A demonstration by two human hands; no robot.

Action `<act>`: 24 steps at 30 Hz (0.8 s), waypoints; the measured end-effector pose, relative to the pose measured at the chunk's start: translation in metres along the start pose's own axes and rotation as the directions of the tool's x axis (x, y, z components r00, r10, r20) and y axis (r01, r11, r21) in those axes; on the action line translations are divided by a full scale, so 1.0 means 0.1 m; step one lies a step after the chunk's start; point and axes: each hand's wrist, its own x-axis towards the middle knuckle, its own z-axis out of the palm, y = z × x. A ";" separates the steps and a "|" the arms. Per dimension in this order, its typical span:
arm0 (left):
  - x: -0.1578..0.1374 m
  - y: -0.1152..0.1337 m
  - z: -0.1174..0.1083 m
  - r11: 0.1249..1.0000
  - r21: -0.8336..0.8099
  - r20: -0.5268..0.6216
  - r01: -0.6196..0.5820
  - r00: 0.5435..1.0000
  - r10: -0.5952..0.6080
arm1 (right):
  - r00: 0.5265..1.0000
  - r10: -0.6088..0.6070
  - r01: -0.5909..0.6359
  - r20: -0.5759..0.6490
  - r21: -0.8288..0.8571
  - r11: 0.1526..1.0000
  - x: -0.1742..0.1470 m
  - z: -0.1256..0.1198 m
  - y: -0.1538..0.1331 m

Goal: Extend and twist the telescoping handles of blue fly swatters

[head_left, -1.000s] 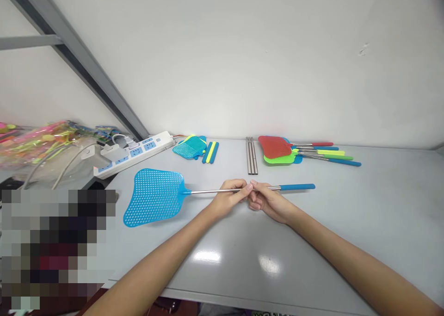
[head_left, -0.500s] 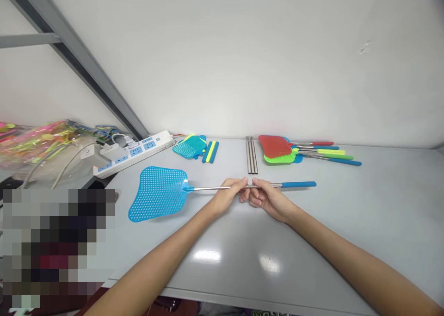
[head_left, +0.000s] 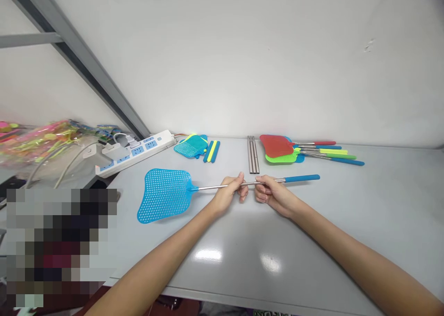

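A blue fly swatter (head_left: 166, 195) with a thin metal rod and a blue grip is held across the front of me, its perforated head to the left. My left hand (head_left: 229, 191) is closed around the rod nearer the head. Closer to the blue grip, my right hand (head_left: 274, 193) pinches the thicker part of the rod. A short stretch of rod shows between the two hands. Behind them stand off several bare metal tubes (head_left: 253, 155), lying side by side on the table.
Assembled fly swatters (head_left: 277, 145) lie stacked at the back right, grips pointing right. Loose swatter heads (head_left: 192, 146) and coloured grips (head_left: 211, 151) lie at the back left. A power strip (head_left: 138, 153) with plugs and cables crosses the table's left side, near plastic-bagged items (head_left: 45, 138).
My hands have moved slightly apart along the rod. The swatter has shifted a little to the right, and its grip end has tipped slightly upward.
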 end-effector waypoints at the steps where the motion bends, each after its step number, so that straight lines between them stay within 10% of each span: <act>1: 0.00 0.00 0.00 1.000 0.001 0.001 -0.004 1.000 0.004 | 1.000 0.001 -0.001 0.002 -0.006 1.000 0.00 -0.01 -0.01; 24: 0.00 -0.02 0.01 0.999 0.032 -0.018 -0.001 1.000 0.002 | 0.918 0.397 -0.395 -0.028 0.057 0.917 0.00 -0.21 -0.31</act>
